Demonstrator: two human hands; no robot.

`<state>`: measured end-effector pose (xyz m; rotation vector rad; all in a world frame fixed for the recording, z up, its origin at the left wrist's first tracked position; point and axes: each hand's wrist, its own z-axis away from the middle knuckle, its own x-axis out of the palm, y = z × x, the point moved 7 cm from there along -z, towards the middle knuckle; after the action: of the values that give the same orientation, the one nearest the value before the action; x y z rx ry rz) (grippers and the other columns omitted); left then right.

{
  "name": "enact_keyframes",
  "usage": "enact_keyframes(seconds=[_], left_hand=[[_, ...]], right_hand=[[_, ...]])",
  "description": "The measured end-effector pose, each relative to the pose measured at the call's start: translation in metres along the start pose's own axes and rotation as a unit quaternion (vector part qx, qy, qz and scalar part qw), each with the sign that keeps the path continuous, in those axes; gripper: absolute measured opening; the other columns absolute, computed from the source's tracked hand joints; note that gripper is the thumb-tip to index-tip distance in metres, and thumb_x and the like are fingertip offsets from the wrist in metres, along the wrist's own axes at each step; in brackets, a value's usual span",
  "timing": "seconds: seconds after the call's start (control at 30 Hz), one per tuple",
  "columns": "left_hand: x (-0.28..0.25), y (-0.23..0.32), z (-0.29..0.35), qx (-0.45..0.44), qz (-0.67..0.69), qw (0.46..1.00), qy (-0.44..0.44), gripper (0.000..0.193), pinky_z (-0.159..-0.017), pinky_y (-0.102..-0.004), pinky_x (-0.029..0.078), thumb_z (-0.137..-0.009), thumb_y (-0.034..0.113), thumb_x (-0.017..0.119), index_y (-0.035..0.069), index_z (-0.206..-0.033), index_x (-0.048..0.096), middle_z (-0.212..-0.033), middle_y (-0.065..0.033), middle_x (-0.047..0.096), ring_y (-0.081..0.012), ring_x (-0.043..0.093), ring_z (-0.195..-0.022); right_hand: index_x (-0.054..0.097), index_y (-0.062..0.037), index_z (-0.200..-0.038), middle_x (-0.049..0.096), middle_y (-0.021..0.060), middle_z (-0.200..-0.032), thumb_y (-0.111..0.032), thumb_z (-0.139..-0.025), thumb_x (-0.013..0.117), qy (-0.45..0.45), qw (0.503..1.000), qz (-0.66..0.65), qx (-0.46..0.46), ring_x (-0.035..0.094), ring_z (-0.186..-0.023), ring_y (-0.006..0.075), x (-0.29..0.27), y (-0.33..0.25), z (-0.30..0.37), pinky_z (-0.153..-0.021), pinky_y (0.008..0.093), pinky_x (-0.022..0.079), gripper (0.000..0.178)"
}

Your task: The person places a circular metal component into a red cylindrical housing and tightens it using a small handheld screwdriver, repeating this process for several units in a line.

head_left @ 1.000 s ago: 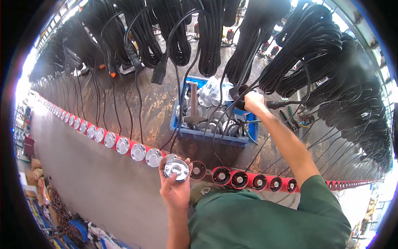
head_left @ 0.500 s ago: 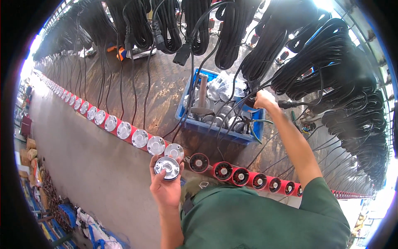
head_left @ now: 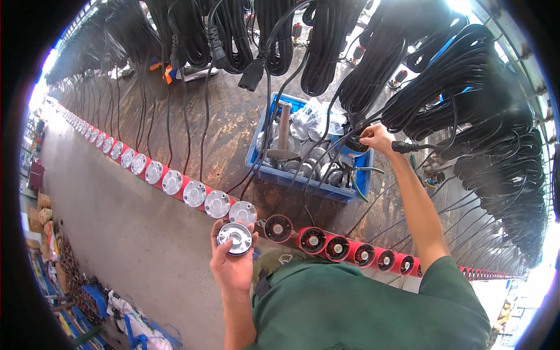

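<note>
My left hand (head_left: 232, 269) grips a round silver metal end cap (head_left: 235, 237), thumb across its hollow face. It is held just in front of the row of red cylinders, by the last cylinder topped with a silver cap (head_left: 242, 212). My right hand (head_left: 379, 139) is over a small round blue tub (head_left: 354, 152) at the right end of the blue crate (head_left: 291, 182). Its fingertips are pinched together at the tub's mouth; what they hold, if anything, is too small to make out. Beside the left hand stands an uncapped red cylinder (head_left: 278, 228), dark inside.
A hammer (head_left: 284, 131), clear plastic bags (head_left: 321, 121) and loose metal caps lie in the crate, with green-handled pliers (head_left: 357, 182) at its right. Coiled black cables (head_left: 326, 64) hang above the worn bench (head_left: 224, 131), their leads trailing down to the cylinders. More uncapped cylinders (head_left: 364, 255) continue rightward.
My right hand has lifted slightly out of the tub, its fingertips now showing pinched. My left hand keeps hold of the end cap, almost unmoved. The view has shifted a little.
</note>
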<state>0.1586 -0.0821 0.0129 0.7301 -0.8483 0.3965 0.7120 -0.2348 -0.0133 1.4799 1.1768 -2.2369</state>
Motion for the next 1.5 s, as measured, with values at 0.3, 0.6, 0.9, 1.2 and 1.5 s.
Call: enact_keyframes(seconds=[0.3,0.6,0.9,1.2,1.5], left_hand=[[-0.011,0.001,-0.002,-0.009,0.002,1.000,0.011,0.057,-0.110,-0.0617,0.049,-0.093,0.004,0.063,0.016,-0.148,0.056,-0.139,-0.0249,0.062,-0.0502,0.059,-0.131],[-0.025,0.012,0.001,0.001,0.009,0.999,0.038,0.053,-0.111,-0.0619,0.048,-0.094,0.006,0.062,0.015,-0.146,0.057,-0.140,-0.0272,0.061,-0.0514,0.056,-0.134],[-0.036,0.016,0.003,0.009,0.018,0.999,0.045,0.053,-0.113,-0.0639,0.047,-0.095,0.007,0.063,0.014,-0.147,0.057,-0.144,-0.0300,0.059,-0.0544,0.054,-0.136],[-0.038,0.003,0.007,-0.026,0.011,0.998,0.050,0.053,-0.111,-0.0633,0.049,-0.096,0.005,0.060,0.013,-0.147,0.053,-0.139,-0.0262,0.062,-0.0509,0.059,-0.132],[-0.042,-0.014,0.014,-0.049,-0.005,0.996,0.073,0.054,-0.110,-0.0612,0.050,-0.095,0.004,0.059,0.014,-0.147,0.051,-0.136,-0.0240,0.063,-0.0475,0.061,-0.130]], right_hand=[[0.083,-0.0009,-0.105,0.080,0.0043,-0.091,-0.022,-0.093,0.083,0.040,0.974,-0.221,0.007,0.071,-0.079,0.0112,0.001,-0.009,0.028,-0.074,0.0297,0.058,0.024],[0.079,0.0019,-0.100,0.077,0.0047,-0.085,-0.017,-0.096,0.083,0.135,0.960,-0.245,0.023,0.070,-0.075,0.0097,0.002,0.002,0.036,-0.069,0.0269,0.058,0.020],[0.071,-0.0004,-0.102,0.080,0.0125,-0.110,-0.017,-0.105,0.070,0.073,0.895,-0.438,0.048,0.078,-0.091,0.0154,0.045,-0.110,0.147,-0.067,0.0251,0.057,0.017],[0.077,-0.0046,-0.104,0.078,0.0102,-0.114,-0.002,-0.082,0.085,0.033,0.939,-0.181,-0.291,0.075,-0.097,0.0247,0.144,-0.236,0.212,-0.085,0.0354,0.061,0.024],[0.075,-0.0089,-0.110,0.078,0.0079,-0.108,-0.011,-0.078,0.086,-0.032,0.918,-0.102,-0.382,0.073,-0.098,0.0286,0.182,-0.249,0.207,-0.085,0.0401,0.061,0.034]])
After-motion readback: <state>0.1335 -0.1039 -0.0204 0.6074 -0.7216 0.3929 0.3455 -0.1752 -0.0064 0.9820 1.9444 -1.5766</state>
